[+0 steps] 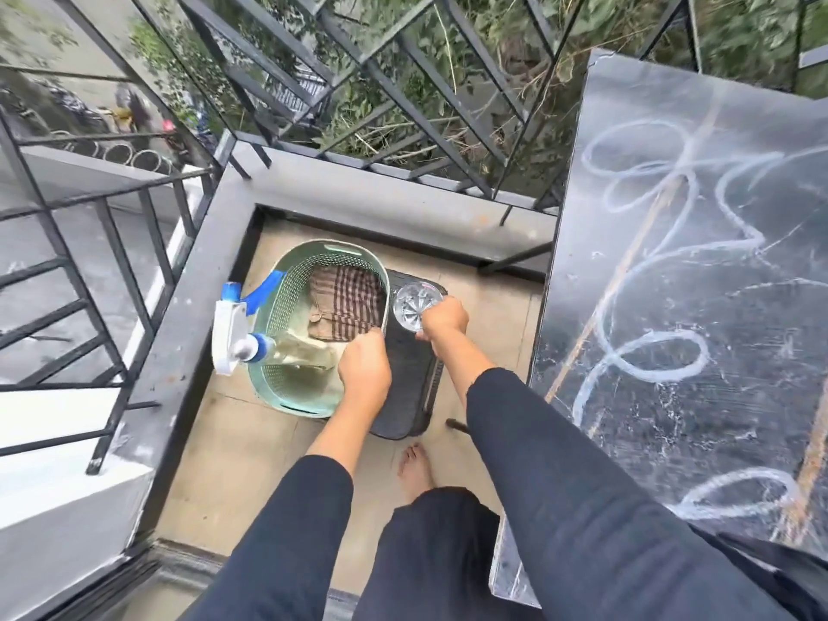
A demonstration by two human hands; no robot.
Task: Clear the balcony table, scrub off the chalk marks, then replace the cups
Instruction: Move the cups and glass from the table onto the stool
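The dark balcony table point(735, 396) stands at the right, covered in looping white chalk marks point(645, 365). Down on the floor, my right hand point(443, 318) holds a clear glass cup point(412, 304) by its rim, low over the far end of a black slatted tray point(410, 392). My left hand point(364, 374) is closed at the right rim of a pale green basket point(286, 387) where it meets the tray. In the basket lies a brown checked cloth point(347, 307). A white and blue spray bottle point(235, 329) hangs on the basket's left rim.
Black metal railing point(403, 105) runs along the far and left sides above a grey ledge point(358, 195). My bare foot point(416, 468) stands on the beige tiles just behind the tray. A table leg's foot point(456, 424) rests beside the tray.
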